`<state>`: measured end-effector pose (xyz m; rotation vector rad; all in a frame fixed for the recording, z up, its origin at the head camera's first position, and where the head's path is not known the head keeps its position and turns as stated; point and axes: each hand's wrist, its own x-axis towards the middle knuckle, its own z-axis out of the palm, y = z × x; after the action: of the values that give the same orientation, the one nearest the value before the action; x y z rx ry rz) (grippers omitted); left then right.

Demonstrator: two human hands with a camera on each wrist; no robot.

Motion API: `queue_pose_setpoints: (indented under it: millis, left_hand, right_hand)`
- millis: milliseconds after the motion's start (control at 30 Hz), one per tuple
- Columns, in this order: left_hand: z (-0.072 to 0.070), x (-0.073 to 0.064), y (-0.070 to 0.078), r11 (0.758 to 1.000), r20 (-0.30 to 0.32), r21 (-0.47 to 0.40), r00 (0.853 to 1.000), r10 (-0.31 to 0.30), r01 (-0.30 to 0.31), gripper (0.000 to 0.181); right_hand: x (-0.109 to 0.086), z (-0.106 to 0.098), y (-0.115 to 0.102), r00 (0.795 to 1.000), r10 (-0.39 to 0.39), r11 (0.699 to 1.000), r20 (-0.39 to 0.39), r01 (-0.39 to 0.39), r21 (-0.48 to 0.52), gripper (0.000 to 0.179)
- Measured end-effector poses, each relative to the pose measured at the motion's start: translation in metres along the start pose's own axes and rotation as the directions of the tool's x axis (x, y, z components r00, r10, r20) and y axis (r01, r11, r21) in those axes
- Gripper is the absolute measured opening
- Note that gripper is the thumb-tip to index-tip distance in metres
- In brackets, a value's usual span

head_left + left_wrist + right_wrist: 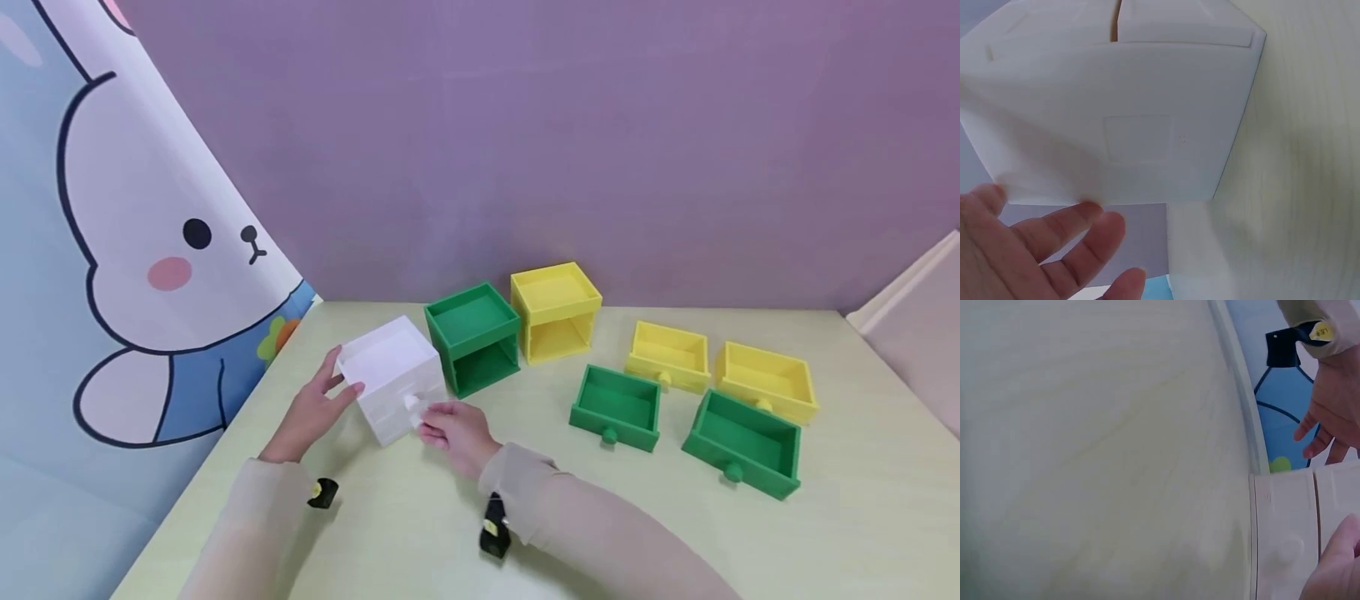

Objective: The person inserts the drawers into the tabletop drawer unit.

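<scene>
A white cabinet (390,367) with two drawer fronts and a tray-like top stands at the left of the table, turned at an angle. My left hand (318,408) holds it from the left, thumb on the top rim. In the left wrist view, several left fingertips (1088,209) lie at the cabinet's rear edge. With my right hand (459,435), I pinch a white knob (411,402) on its front. The right wrist view shows my right thumb (1341,547) over the upper drawer front (1338,490); the lower drawer front (1282,519) sits flush beside it.
Right behind the white cabinet stand a green cabinet shell (472,333) and a yellow one (557,308), both with open fronts. Two green drawers (615,408) and two yellow drawers (671,354) lie farther right. A purple backdrop (525,150) rises behind the table.
</scene>
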<state>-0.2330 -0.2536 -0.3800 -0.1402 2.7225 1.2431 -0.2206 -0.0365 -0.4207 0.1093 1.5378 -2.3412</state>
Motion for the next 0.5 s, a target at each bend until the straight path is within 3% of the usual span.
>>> queue_pose_setpoints:
  millis: [100, 200, 267, 367, 433, 500]
  left_hand:
    - [0.002, 0.001, 0.002, 1.000, 0.011, 0.020, 1.000, 0.023, -0.023, 0.086]
    - [-0.002, -0.002, 0.001, 0.987, 0.002, 0.139, 0.997, 0.083, -0.083, 0.087]
    - [-0.010, -0.006, 0.001, 0.960, -0.002, 0.248, 0.990, 0.138, -0.133, 0.087]
    - [-0.022, -0.011, 0.008, 0.898, -0.007, 0.394, 0.976, 0.216, -0.196, 0.086]
    - [-0.027, -0.012, 0.019, 0.877, 0.000, 0.425, 0.968, 0.250, -0.226, 0.084]
    - [-0.029, -0.011, 0.032, 0.871, 0.011, 0.420, 0.961, 0.275, -0.254, 0.081]
  right_hand:
    - [-0.010, -0.026, -0.011, 0.999, 0.048, 0.997, 0.020, -0.046, -0.055, 0.023]
    - [-0.019, -0.057, -0.023, 0.993, 0.111, 0.984, 0.048, -0.103, -0.143, 0.031]
    - [-0.027, -0.078, -0.030, 0.986, 0.150, 0.971, 0.068, -0.134, -0.199, 0.035]
    - [-0.040, -0.108, -0.038, 0.978, 0.193, 0.953, 0.077, -0.169, -0.250, 0.038]
    - [-0.049, -0.127, -0.044, 0.979, 0.190, 0.953, 0.072, -0.167, -0.252, 0.039]
    - [-0.057, -0.144, -0.050, 0.983, 0.173, 0.955, 0.056, -0.153, -0.253, 0.040]
